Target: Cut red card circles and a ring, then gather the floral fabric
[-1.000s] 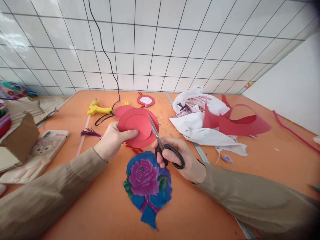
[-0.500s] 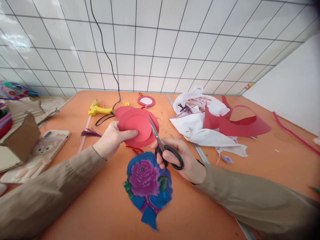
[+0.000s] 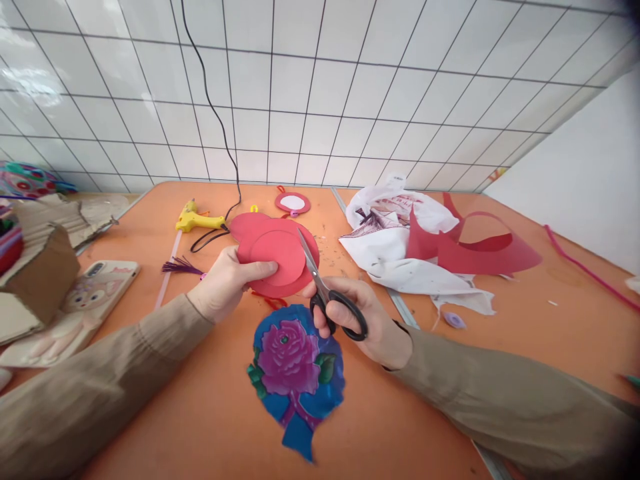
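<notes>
My left hand [image 3: 227, 280] pinches a red paper disc [image 3: 283, 257], its thumb on top near the left edge. A curved line runs inside the disc's rim, and a slit shows at its right side. In my right hand [image 3: 363, 320] are black-handled scissors [image 3: 316, 273], fingers in the loops. Their blades point up and away, over the right part of the disc. Just below the hands lies a blue cutout with a purple rose [image 3: 289, 357]. Another red round piece [image 3: 245, 225] shows behind the disc.
A yellow glue gun [image 3: 197, 219] with a black cord lies at the back left, near a purple tassel [image 3: 181, 266]. White cloth [image 3: 380, 247] and red paper scraps [image 3: 480, 257] lie right. A phone case [image 3: 90, 300] and cardboard [image 3: 45, 280] are at left.
The red disc and my left hand have shifted very slightly to the right and toward me. The scissors and my right hand look almost unmoved.
</notes>
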`<state>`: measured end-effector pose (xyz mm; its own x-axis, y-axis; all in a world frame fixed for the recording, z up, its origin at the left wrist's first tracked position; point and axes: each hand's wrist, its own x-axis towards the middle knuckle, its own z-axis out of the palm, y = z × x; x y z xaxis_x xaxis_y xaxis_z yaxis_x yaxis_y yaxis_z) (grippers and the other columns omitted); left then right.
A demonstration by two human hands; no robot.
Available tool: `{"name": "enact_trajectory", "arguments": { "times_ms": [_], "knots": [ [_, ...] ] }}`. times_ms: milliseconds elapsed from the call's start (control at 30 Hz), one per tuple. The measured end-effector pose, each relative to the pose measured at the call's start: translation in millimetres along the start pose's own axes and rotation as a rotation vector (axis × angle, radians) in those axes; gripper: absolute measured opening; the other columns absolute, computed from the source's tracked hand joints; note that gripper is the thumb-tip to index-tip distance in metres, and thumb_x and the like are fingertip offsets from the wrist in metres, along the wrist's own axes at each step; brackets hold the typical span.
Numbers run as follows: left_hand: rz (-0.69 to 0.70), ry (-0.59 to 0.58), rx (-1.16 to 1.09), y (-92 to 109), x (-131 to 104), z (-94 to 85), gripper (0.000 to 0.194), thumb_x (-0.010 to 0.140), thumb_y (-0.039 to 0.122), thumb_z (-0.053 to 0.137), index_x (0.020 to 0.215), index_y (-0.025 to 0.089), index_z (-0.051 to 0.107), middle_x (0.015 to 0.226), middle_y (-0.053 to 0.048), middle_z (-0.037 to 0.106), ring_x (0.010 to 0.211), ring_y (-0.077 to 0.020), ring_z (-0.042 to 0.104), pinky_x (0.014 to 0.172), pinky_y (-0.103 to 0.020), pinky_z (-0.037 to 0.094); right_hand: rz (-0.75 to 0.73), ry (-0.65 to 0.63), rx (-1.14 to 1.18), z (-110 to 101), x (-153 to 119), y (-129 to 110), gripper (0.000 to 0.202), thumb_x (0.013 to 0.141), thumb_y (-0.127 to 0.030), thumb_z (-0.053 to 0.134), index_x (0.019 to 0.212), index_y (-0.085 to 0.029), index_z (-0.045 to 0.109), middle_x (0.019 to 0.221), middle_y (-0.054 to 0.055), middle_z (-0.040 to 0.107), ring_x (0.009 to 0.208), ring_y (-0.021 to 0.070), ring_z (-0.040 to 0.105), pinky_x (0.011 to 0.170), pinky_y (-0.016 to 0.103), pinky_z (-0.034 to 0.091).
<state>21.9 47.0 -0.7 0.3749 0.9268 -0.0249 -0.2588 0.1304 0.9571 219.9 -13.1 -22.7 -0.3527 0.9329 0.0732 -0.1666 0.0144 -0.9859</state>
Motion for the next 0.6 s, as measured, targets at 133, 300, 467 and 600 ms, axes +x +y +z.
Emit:
{"name": "enact_trajectory", "arguments": {
  "times_ms": [133, 300, 467, 600],
  "knots": [
    [0.014, -0.01, 0.006, 0.8, -0.2, 0.3, 0.025, 0.064, 0.019, 0.076, 0.089, 0.016, 0.073, 0.09, -0.007, 0.074, 0.089, -0.0229, 0.065, 0.079, -0.031, 0.05, 0.007, 0.007, -0.002, -0.3, -0.1, 0.2, 0.043, 0.071, -0.051, 0.069, 0.091, -0.014, 0.06, 0.061, 0.0, 0.058, 0.049, 0.0098, 0.055, 0.047, 0.023, 0.042],
    [0.024, -0.017, 0.003, 1.2, -0.8, -0.5, 0.024, 0.065, 0.019, 0.075, 0.088, 0.016, 0.073, 0.089, -0.007, 0.074, 0.087, -0.0226, 0.066, 0.078, -0.031, 0.05, 0.009, 0.003, -0.011, -0.4, 0.0, -0.6, 0.044, 0.071, -0.052, 0.069, 0.09, -0.014, 0.059, 0.06, 0.0, 0.058, 0.048, 0.0097, 0.054, 0.046, 0.023, 0.042],
    [0.023, -0.013, -0.001, 0.5, -0.1, -1.7, 0.025, 0.064, 0.018, 0.076, 0.088, 0.016, 0.074, 0.087, -0.007, 0.074, 0.085, -0.0226, 0.066, 0.077, -0.031, 0.05, 0.011, 0.011, -0.017, 0.6, 0.3, -1.9, 0.045, 0.069, -0.053, 0.07, 0.09, -0.014, 0.059, 0.059, -0.001, 0.056, 0.048, 0.0095, 0.053, 0.047, 0.023, 0.041],
    [0.019, -0.014, -0.008, 1.1, -0.3, -1.2, 0.023, 0.065, 0.018, 0.075, 0.088, 0.018, 0.074, 0.086, -0.005, 0.074, 0.085, -0.0204, 0.065, 0.077, -0.029, 0.05, 0.01, 0.01, -0.028, 0.9, 0.1, -2.6, 0.046, 0.069, -0.053, 0.07, 0.089, -0.014, 0.059, 0.059, -0.001, 0.056, 0.048, 0.0095, 0.053, 0.047, 0.023, 0.041]
  ]
}}
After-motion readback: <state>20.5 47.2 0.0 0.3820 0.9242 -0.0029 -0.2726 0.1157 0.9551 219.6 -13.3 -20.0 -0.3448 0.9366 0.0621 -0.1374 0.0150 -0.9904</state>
